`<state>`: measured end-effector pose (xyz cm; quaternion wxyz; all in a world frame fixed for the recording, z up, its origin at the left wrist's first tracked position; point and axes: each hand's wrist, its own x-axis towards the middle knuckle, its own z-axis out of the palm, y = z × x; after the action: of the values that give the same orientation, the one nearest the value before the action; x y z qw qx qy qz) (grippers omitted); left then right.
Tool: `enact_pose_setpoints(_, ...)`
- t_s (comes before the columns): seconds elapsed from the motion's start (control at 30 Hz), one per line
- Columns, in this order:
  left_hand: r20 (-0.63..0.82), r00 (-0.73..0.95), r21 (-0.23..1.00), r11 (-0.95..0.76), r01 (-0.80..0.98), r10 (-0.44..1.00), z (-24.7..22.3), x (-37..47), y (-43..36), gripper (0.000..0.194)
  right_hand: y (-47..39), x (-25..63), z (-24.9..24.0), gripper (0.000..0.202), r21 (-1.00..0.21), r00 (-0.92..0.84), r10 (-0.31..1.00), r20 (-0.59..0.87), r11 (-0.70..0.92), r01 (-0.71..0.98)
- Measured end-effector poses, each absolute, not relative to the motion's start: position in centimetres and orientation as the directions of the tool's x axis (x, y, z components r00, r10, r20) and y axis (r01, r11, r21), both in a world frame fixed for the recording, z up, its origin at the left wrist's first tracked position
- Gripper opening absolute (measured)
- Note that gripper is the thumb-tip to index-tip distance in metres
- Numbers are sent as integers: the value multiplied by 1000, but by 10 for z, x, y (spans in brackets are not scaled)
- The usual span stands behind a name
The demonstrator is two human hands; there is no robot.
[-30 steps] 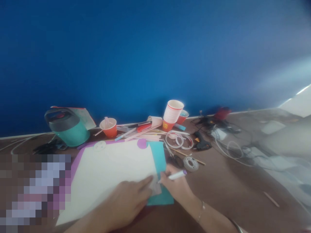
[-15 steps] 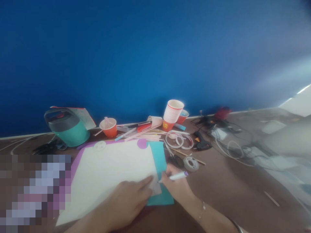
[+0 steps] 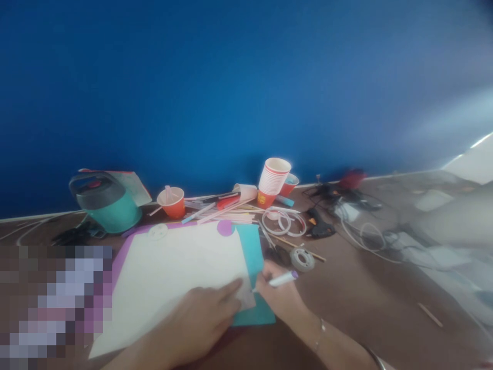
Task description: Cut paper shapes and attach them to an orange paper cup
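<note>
A large white sheet of paper (image 3: 169, 277) lies on the table over purple paper (image 3: 122, 257) and turquoise paper (image 3: 252, 252). My left hand (image 3: 208, 313) rests flat on the lower right part of the white sheet, its index finger stretched toward the right edge. Pinched in the fingers of my right hand (image 3: 281, 295) is a white marker with a purple end (image 3: 284, 279). Its tip points at the white sheet's right edge, where it meets the turquoise paper; I cannot tell whether it touches. A purple paper circle (image 3: 225, 228) lies at the sheet's top edge.
Behind the papers stand a teal jug (image 3: 115, 208), an orange cup (image 3: 171, 203) and stacked paper cups (image 3: 272, 180). Straws, scissors (image 3: 278, 253), tape rolls (image 3: 302, 259) and a glue gun (image 3: 319, 224) lie nearby. Cables (image 3: 362, 241) spread on the right, before a blue wall.
</note>
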<state>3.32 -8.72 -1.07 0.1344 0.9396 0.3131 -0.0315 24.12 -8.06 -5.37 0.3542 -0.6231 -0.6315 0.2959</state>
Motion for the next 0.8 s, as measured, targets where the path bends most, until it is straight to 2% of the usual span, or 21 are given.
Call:
enact_pose_setpoints(0.37, -139, 799, 232, -765, 601, 585, -13, 32, -88, 36, -80, 243, -60, 17, -825, -3, 999, 40, 35, 564)
enact_pose_setpoints(0.8, -161, 794, 227, -760, 608, 587, -15, 31, -88, 31, -81, 242, -58, 18, -849, -4, 1000, -23, -17, 528)
